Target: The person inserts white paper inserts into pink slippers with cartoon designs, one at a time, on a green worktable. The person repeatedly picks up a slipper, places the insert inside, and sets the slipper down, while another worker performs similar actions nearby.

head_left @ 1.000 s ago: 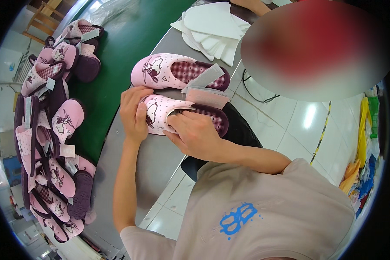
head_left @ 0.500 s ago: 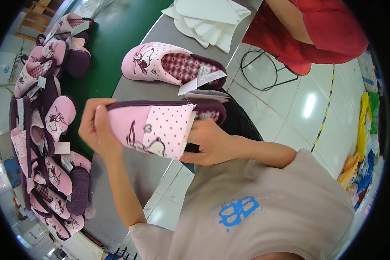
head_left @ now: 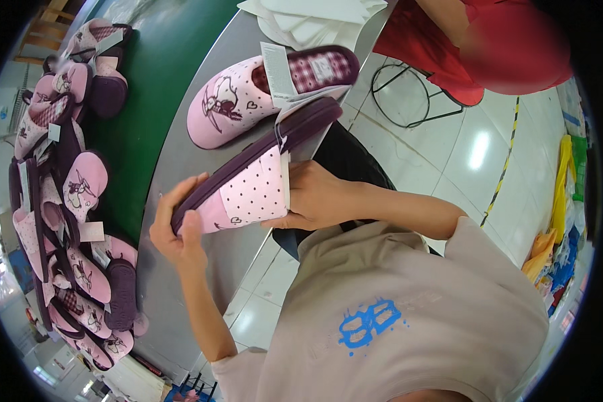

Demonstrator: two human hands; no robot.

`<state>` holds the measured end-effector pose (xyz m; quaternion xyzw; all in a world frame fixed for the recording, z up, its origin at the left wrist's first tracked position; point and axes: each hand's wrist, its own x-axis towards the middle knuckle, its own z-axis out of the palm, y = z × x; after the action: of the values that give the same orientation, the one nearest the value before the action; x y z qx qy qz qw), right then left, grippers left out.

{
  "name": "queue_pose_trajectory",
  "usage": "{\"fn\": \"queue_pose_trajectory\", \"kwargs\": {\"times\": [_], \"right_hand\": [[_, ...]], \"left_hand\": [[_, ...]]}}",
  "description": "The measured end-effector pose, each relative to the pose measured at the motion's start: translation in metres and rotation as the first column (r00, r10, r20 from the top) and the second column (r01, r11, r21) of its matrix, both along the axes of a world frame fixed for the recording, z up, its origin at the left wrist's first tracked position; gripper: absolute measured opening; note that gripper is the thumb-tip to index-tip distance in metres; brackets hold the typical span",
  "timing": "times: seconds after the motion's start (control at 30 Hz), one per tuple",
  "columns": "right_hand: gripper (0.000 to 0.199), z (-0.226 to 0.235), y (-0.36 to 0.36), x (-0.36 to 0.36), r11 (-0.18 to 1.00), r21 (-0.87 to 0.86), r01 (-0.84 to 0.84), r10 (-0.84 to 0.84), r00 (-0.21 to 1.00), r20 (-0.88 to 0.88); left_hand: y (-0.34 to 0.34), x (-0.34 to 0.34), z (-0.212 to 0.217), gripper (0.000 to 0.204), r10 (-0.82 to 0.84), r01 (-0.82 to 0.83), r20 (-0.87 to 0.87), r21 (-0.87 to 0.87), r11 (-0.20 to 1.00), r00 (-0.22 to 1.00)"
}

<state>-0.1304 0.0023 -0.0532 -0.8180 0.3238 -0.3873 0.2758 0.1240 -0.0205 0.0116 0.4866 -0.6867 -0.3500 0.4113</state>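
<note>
I hold a pink slipper (head_left: 253, 189) with black dots and a dark purple sole edge, tilted with its sole side up and away from me. My left hand (head_left: 179, 224) grips its toe, fingers over the sole edge and thumb on the upper. At the foot opening my right hand (head_left: 313, 194) is closed on the upper's edge, some fingers hidden inside. Just beyond, the matching slipper (head_left: 224, 107) lies on the grey table (head_left: 174, 281), showing a printed toe and checked lining. A white paper tag (head_left: 279, 72) stands across its opening, close to the held slipper's heel.
Many pink slippers (head_left: 85, 184) are heaped at the left, beside a green surface (head_left: 155, 74). White cut sheets (head_left: 308, 23) lie at the table's far end. Beyond its right edge are a person in red (head_left: 422, 33) and a black-framed stool (head_left: 409, 124).
The held slipper has rolled and tilted, its heel swinging up and away, so more sole edge shows. The other slipper now lies more slanted. Both hands keep their hold.
</note>
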Motion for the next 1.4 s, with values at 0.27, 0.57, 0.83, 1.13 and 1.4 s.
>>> {"fn": "queue_pose_trajectory", "kwargs": {"times": [0.27, 0.57, 0.83, 1.13, 1.4], "right_hand": [[0.041, 0.043, -0.015, 0.006, 0.443, 0.705, -0.554, 0.143, 0.82, 0.554], [0.026, 0.041, -0.022, 0.029, 0.67, 0.601, -0.436, 0.094, 0.853, 0.514], [0.028, 0.035, -0.004, 0.004, 0.947, -0.32, 0.015, -0.088, 0.973, -0.214], [0.039, 0.073, -0.025, -0.021, 0.999, -0.027, 0.025, -0.033, 0.92, -0.389], [0.063, 0.075, -0.178, -0.183, 0.855, -0.194, 0.481, -0.455, 0.514, -0.727]], "left_hand": [[0.01, -0.006, 0.005, 0.047, -0.066, 0.066, -0.004, 0.007, 0.998, 0.998], [0.0, -0.004, 0.001, 0.035, 0.05, -0.049, 0.046, -0.034, 0.998, 0.998], [-0.07, -0.007, -0.014, 0.038, 0.206, -0.195, -0.045, 0.185, 0.963, 0.977], [-0.117, -0.032, -0.034, 0.043, 0.093, -0.099, 0.088, 0.07, 0.993, 0.992], [-0.104, -0.005, -0.011, 0.032, 0.114, -0.125, 0.275, 0.022, 0.992, 0.955]]}}
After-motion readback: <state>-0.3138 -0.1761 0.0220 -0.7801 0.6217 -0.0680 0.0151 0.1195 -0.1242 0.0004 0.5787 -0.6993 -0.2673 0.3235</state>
